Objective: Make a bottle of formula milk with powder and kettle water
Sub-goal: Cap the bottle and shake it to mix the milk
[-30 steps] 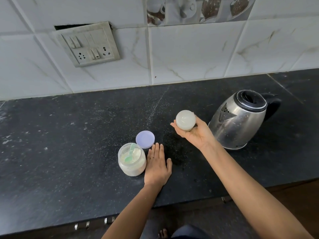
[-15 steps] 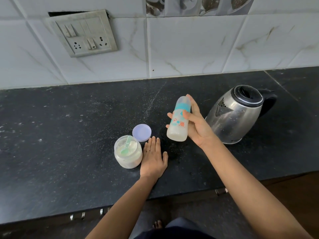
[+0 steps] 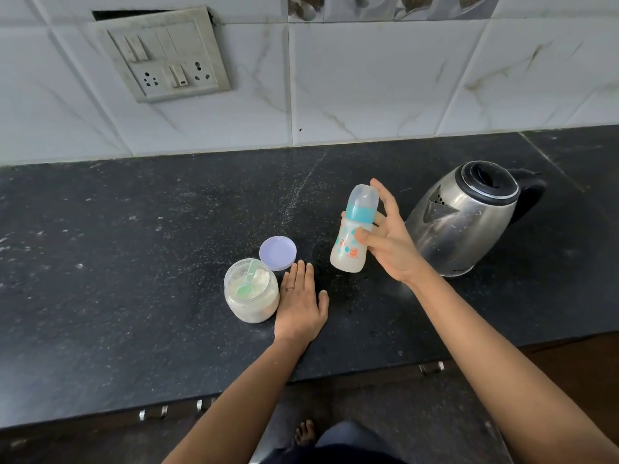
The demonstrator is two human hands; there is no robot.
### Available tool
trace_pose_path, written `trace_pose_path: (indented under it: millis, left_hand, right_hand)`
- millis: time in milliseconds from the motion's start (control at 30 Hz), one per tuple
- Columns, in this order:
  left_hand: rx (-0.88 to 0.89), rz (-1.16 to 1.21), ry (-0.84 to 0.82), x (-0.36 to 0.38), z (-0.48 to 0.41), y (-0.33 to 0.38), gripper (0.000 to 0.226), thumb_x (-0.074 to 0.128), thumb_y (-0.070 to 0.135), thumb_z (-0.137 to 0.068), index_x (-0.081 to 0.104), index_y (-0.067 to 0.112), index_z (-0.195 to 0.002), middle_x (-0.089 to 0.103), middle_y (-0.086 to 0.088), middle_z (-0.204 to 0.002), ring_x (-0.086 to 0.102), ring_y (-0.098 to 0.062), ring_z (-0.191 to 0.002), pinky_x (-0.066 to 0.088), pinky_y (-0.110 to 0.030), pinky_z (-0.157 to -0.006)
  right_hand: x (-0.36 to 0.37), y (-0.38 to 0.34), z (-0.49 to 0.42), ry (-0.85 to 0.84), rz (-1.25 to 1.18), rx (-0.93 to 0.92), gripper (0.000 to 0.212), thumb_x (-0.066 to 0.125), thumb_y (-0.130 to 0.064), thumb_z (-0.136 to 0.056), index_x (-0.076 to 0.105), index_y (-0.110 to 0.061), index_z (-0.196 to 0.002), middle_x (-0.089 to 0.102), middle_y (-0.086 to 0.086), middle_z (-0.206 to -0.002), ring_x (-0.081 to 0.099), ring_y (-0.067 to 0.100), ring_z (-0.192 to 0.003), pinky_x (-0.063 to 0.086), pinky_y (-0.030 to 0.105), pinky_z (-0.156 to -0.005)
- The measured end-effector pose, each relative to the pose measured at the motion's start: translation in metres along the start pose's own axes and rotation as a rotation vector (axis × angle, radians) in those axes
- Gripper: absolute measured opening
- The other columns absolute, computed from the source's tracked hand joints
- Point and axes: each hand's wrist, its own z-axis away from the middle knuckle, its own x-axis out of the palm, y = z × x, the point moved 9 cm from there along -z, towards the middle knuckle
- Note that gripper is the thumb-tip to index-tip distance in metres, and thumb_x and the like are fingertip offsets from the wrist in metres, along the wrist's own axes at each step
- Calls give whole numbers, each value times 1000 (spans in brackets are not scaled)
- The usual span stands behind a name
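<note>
My right hand (image 3: 390, 244) holds a capped baby bottle (image 3: 353, 234) with a teal collar and milky white liquid inside, nearly upright just above the black counter. A steel kettle (image 3: 464, 217) with a black lid stands right behind that hand. An open clear jar of white powder (image 3: 251, 291) with a green scoop (image 3: 246, 286) in it sits left of centre. Its lilac lid (image 3: 278, 252) lies flat behind it. My left hand (image 3: 301, 303) rests palm down on the counter, fingers together, touching the jar's right side.
The black stone counter (image 3: 134, 279) runs across the view and ends at a front edge near me. A white tiled wall with a switch and socket plate (image 3: 164, 58) rises behind it. My bare foot shows on the floor below.
The bottle has turned from bottom-toward-me to nearly upright in my right hand. My left hand has stayed flat by the jar.
</note>
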Motion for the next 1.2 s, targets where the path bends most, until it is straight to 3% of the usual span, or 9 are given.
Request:
trace_pose_path:
  millis: [200,367,600,767,933,1000,1067,1100,1200]
  left_hand:
    - [2,9,-1,1,0,-1,62,27,37,-100,14,6,-153,9,-12,-161,1,-21,-149,-7,-31,-118]
    - [-1,27,-5,3,-1,-2,63,28,37,-100,15,6,-153,10,-12,-161,2,-21,-149,-4,-33,-120]
    - [1,22,-8,6,-2,-3,63,29,37,-100,16,5,-152,11,-13,-161,3,-22,-149,-3,-33,-120]
    - [2,20,-5,6,-1,-3,62,29,36,-100,16,5,-152,12,-13,-161,4,-22,-149,-3,-34,-120]
    - [-1,27,-12,6,-1,-3,62,28,36,-100,15,5,-152,10,-13,-161,3,-22,-149,-3,-34,-120]
    - [0,33,-8,5,0,-3,62,28,36,-101,15,5,-152,11,-13,-161,3,-22,-149,-3,-34,-120]
    - [1,41,-5,5,1,-3,61,28,36,-101,15,5,-152,11,-13,-161,3,-22,-149,-4,-33,-119]
    - [2,43,-3,4,1,-3,61,28,35,-101,15,4,-152,11,-13,-161,3,-22,-149,-4,-33,-119]
    - [8,60,12,2,3,-2,61,28,34,-102,14,3,-152,11,-14,-160,3,-22,-149,-5,-32,-119]
  right_hand:
    - [-3,15,3,-32,230,9,88,78,-7,-68,33,-35,-139,46,-2,-141,48,17,-129,44,45,-105]
    - [-13,32,7,-46,322,15,84,72,12,-75,35,-26,-141,55,-6,-133,49,14,-128,45,35,-103]
    - [-26,41,17,-110,406,62,76,65,17,-79,36,-22,-137,46,-3,-138,48,11,-131,44,35,-105]
    - [-29,41,23,-167,573,57,72,64,6,-86,34,-34,-138,43,-8,-140,44,12,-133,45,39,-105]
    - [-29,46,25,-197,612,86,69,57,5,-91,28,-31,-142,40,-6,-143,38,13,-138,38,42,-111]
    - [-28,50,27,-210,615,119,74,63,-3,-89,28,-41,-141,37,-4,-146,34,13,-140,32,42,-115]
    - [-29,51,30,-150,620,129,80,75,-20,-76,32,-57,-132,32,-2,-146,34,12,-138,29,38,-116]
    - [-32,52,30,-81,629,115,82,80,-24,-69,35,-57,-130,31,0,-143,37,12,-135,30,36,-115]
    - [-39,50,31,164,671,62,80,88,-15,-64,43,-31,-128,39,3,-133,47,10,-121,39,33,-109]
